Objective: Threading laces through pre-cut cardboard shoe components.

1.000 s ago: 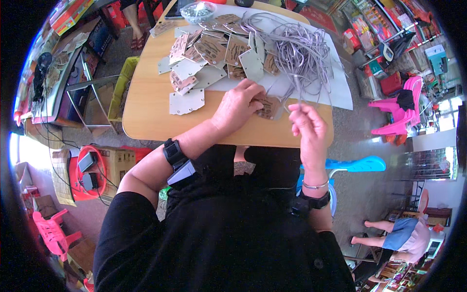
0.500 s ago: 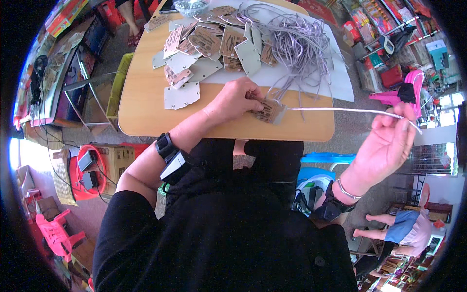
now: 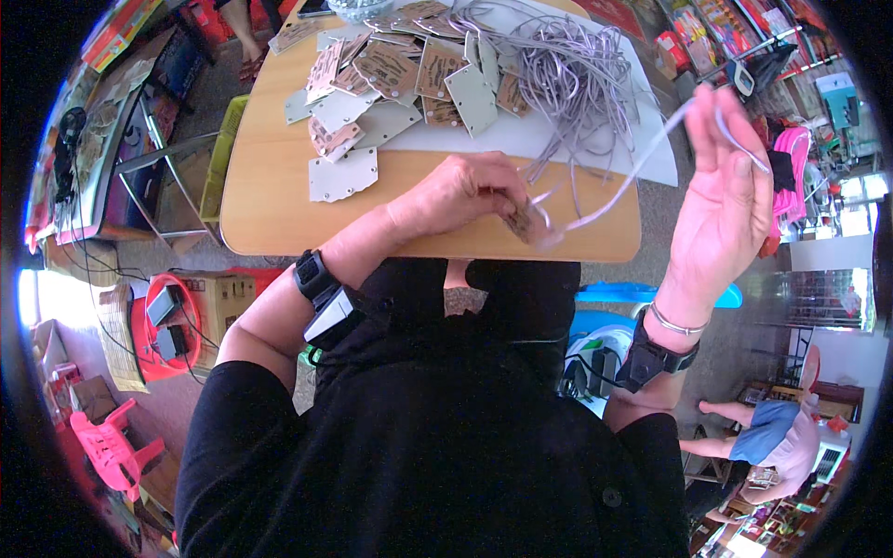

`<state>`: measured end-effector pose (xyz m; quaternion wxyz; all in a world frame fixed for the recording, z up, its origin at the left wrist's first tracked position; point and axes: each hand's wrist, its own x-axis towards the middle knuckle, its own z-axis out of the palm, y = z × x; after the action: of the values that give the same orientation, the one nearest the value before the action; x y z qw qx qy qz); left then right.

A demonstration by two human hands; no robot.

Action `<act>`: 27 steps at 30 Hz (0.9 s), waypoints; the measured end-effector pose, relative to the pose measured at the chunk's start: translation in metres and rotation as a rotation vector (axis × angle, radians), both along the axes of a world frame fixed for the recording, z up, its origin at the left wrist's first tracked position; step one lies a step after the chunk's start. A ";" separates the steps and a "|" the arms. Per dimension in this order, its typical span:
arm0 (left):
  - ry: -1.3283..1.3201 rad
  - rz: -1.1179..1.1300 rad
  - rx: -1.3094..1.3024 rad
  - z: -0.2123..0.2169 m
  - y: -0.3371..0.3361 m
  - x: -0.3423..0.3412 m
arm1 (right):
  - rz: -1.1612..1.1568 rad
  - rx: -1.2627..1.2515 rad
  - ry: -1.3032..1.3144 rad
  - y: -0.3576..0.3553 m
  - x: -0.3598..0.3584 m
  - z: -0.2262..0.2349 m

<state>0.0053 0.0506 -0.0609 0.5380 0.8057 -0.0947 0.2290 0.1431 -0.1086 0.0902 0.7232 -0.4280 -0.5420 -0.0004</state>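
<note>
My left hand (image 3: 465, 193) is closed on a small brown tag (image 3: 526, 221), held tilted above the front of the table (image 3: 270, 186) and partly hidden by the fingers. A pale lilac cord (image 3: 621, 193) runs from this tag in a slack curve up to my right hand (image 3: 724, 181). That hand is raised past the table's right edge with the cord pinched in its fingers, and a loose end hangs by the thumb. Beyond my left hand is a pile of similar tags (image 3: 383, 70), some brown side up, others white with small metal eyelets. A tangled bundle of lilac cords (image 3: 577, 84) lies beside them.
Under the cords is a white sheet (image 3: 659, 153). A clear bowl (image 3: 361, 11) of small bits and a dark flat device (image 3: 314, 9) are at the far edge. A yellow crate (image 3: 221, 167) stands left of the table. Another person (image 3: 777, 432) bends over at the lower right.
My right hand has risen and come slightly inward, so the cord has gone from taut to slack and curved. My left hand has tipped the tag up off the tabletop.
</note>
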 end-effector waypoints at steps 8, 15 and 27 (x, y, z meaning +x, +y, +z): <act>0.351 0.361 -0.187 0.005 -0.001 -0.004 | -0.074 -0.895 0.222 0.011 -0.036 -0.067; 0.471 0.477 -0.211 0.009 0.000 -0.004 | -0.413 -1.002 -0.026 0.018 -0.042 -0.119; 0.195 0.494 -0.040 0.003 -0.003 -0.001 | -0.338 -1.056 0.089 0.028 -0.041 -0.116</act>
<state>0.0045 0.0471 -0.0581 0.4881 0.8119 0.1617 0.2764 0.1026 -0.0810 -0.0258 0.4226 -0.8128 -0.3614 0.1735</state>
